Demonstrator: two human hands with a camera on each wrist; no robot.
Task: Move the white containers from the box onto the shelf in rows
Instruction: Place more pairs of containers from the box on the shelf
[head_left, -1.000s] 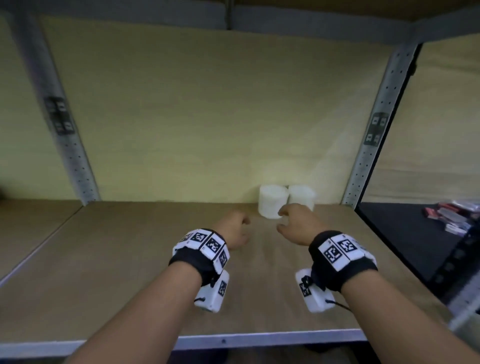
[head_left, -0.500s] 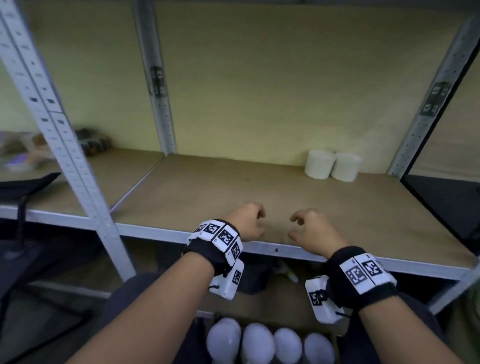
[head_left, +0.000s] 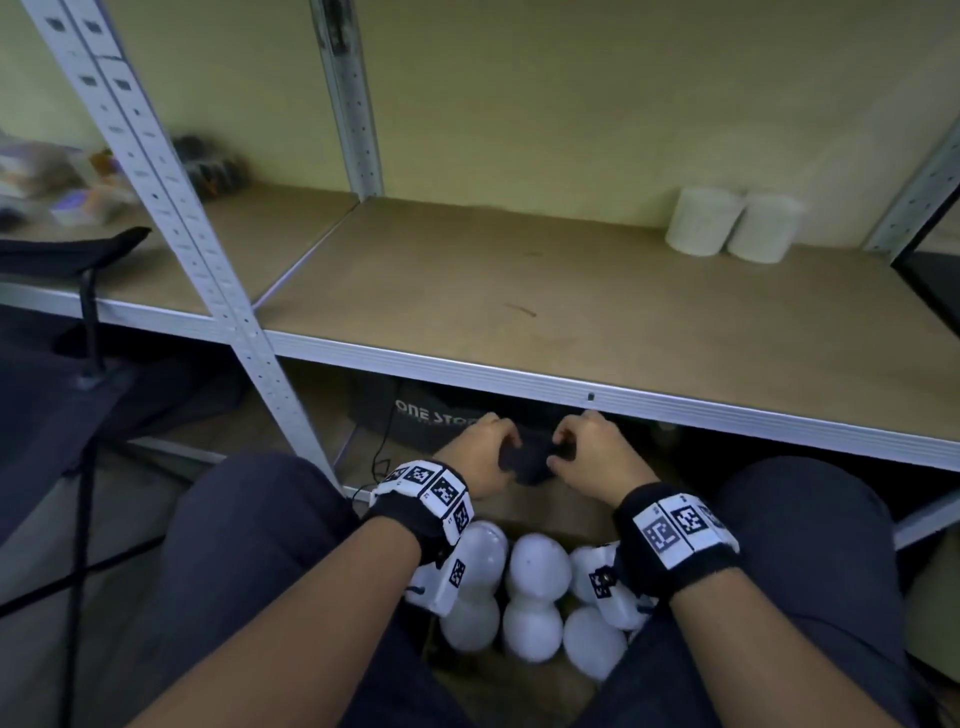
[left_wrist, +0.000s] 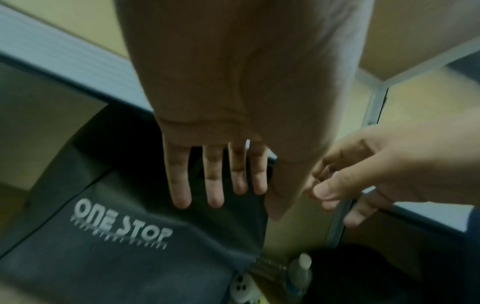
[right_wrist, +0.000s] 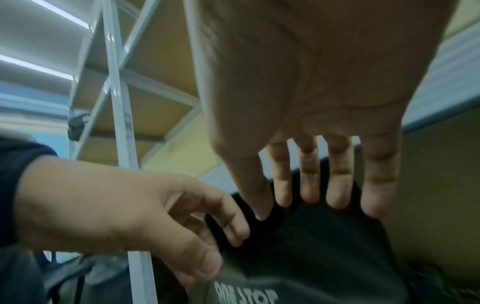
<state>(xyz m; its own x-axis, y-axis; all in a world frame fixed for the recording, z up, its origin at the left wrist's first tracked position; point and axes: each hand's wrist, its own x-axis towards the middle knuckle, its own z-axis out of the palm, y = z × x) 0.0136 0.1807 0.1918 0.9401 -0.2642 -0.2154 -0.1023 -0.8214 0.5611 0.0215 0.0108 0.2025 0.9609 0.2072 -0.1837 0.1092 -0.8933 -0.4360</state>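
Two white containers (head_left: 701, 221) (head_left: 763, 228) stand side by side at the back right of the wooden shelf (head_left: 519, 291). Several more white containers (head_left: 535, 561) lie in a cardboard box (head_left: 524, 686) on the floor between my knees. My left hand (head_left: 504, 441) and right hand (head_left: 571, 444) hang close together just below the shelf's front edge, above the box's far end. Both hold nothing. In the left wrist view the left hand's fingers (left_wrist: 215, 179) are nearly straight. The right hand's fingers (right_wrist: 311, 181) look the same in the right wrist view.
A dark bag printed "ONE STOP" (head_left: 431, 415) lies under the shelf beyond my hands, with a small bottle (left_wrist: 301, 271) beside it. A perforated metal post (head_left: 171, 208) stands at the left. Blurred clutter (head_left: 62, 187) sits on the neighbouring shelf. My knees flank the box.
Both hands have pulled back from the two containers on the shelf and dropped below its front edge. The head view has tilted down, bringing the box into view.
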